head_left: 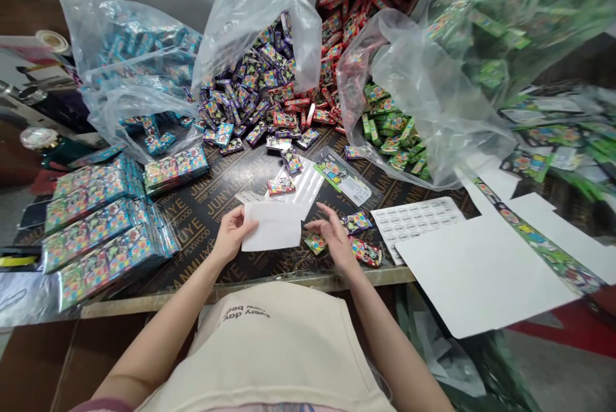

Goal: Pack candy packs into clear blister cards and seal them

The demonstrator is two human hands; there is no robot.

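Observation:
My left hand (pixel 232 230) pinches a small white sheet of paper (pixel 272 227) by its left edge, over the near part of the table. Just right of the sheet, my right hand (pixel 334 235) has its fingers apart and holds nothing. Small printed packets lie by the right hand: a purple one (pixel 357 222), a red one (pixel 366 251) and a green one (pixel 315 243) partly under the fingers. Beyond the sheet, a red packet (pixel 282 186) and a purple packet (pixel 291 160) rest on whitish sheets (pixel 310 190). A printed plastic pouch (pixel 342 176) lies beside them.
Bags of blue (pixel 139 52), purple (pixel 250 72) and green packets (pixel 394 133) line the back, with a box of red packets (pixel 337 27). Stacked packet rows (pixel 106 226) stand at left. A label sheet (pixel 414 223) and white card (pixel 481 271) lie at right, the card overhanging the edge.

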